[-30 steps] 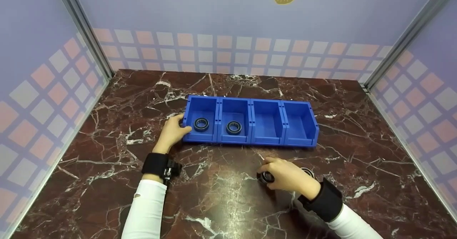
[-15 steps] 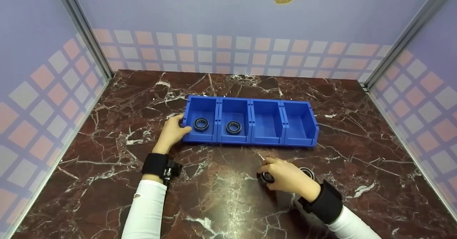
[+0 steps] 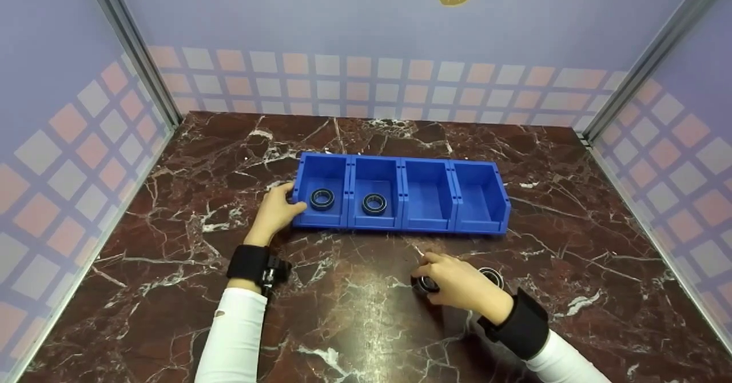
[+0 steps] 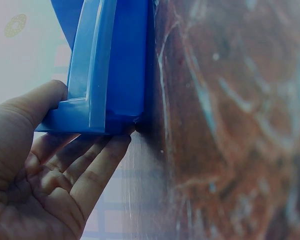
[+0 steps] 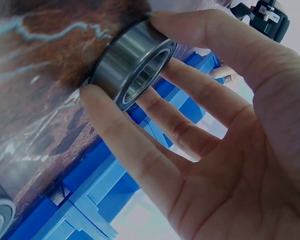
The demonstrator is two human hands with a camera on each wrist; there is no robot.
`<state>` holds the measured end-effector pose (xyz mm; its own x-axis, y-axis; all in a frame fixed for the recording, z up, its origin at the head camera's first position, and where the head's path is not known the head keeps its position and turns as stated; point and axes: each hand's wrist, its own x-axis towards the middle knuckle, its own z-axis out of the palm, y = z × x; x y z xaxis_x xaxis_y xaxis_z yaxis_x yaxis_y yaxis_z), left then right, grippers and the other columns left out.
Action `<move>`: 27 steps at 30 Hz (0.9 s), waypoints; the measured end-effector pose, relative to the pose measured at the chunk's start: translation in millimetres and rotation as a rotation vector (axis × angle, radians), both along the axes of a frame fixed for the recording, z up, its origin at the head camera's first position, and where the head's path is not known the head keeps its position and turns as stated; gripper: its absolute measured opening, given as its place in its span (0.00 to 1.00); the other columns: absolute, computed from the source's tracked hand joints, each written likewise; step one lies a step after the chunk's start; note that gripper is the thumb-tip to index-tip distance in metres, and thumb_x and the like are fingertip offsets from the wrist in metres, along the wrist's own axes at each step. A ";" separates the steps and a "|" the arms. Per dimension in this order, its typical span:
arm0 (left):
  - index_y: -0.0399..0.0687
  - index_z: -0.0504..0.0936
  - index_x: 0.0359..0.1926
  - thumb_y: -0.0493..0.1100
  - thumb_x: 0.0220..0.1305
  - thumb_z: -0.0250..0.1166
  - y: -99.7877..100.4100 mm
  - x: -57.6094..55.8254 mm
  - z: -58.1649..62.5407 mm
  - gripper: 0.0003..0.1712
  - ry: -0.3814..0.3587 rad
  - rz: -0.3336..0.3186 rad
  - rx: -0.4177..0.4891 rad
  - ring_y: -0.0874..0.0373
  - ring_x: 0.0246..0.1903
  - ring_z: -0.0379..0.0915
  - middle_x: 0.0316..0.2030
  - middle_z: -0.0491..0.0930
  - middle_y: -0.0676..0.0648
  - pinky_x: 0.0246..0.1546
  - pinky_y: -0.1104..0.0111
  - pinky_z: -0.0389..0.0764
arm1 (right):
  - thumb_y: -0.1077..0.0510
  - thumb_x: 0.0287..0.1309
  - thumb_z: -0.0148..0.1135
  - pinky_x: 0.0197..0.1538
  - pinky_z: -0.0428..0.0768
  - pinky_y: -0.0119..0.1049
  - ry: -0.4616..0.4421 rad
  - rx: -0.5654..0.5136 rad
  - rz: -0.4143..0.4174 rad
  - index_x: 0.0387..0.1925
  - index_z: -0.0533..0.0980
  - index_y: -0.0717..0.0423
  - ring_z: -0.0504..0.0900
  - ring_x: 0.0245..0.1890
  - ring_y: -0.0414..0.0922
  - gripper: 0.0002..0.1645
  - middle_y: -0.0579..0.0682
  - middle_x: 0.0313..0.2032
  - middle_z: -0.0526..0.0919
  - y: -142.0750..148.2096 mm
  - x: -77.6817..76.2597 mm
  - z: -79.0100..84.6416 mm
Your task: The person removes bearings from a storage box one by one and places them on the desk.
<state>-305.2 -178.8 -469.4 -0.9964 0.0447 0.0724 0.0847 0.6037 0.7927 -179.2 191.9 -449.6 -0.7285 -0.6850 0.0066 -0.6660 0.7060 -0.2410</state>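
My left hand [image 3: 273, 211] grips the left end wall of a row of blue storage bins [image 3: 429, 226]. In the left wrist view the thumb lies over the wall's edge and the fingers [image 4: 97, 172] reach beneath the corner. One ball bearing [image 3: 322, 207] lies flat in the leftmost bin, another bearing [image 3: 374, 212] in the bin beside it. In front of the bins, my right hand [image 3: 457, 283] pinches a steel bearing [image 5: 122, 57] between thumb and fingertips, close over the tabletop. Partly hidden behind that hand is a further bearing [image 3: 497, 277].
The two right-hand bins [image 3: 477, 200] hold nothing visible. Dark red marbled tabletop [image 3: 343, 291] surrounds the row. Patterned panels [image 3: 366, 86] enclose the table at the back and both sides, with metal posts [image 3: 137, 46] at the corners.
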 end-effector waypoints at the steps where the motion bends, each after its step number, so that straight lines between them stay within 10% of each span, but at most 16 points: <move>1: 0.26 0.69 0.71 0.34 0.58 0.63 0.0 0.0 0.3 0.38 -0.001 0.000 -0.001 0.38 0.56 0.77 0.61 0.77 0.29 0.61 0.49 0.75 | 0.66 0.42 0.77 0.42 0.85 0.51 0.000 0.000 0.000 0.48 0.86 0.59 0.85 0.41 0.55 0.25 0.53 0.45 0.82 -0.1 -0.1 -0.1; 27: 0.27 0.67 0.72 0.35 0.60 0.63 -0.8 1.8 1.5 0.38 -0.026 -0.001 -0.001 0.37 0.57 0.77 0.63 0.76 0.28 0.61 0.49 0.74 | 0.66 0.43 0.77 0.39 0.85 0.52 0.010 -0.003 -0.019 0.50 0.85 0.57 0.84 0.41 0.55 0.26 0.54 0.47 0.81 -0.6 3.6 2.8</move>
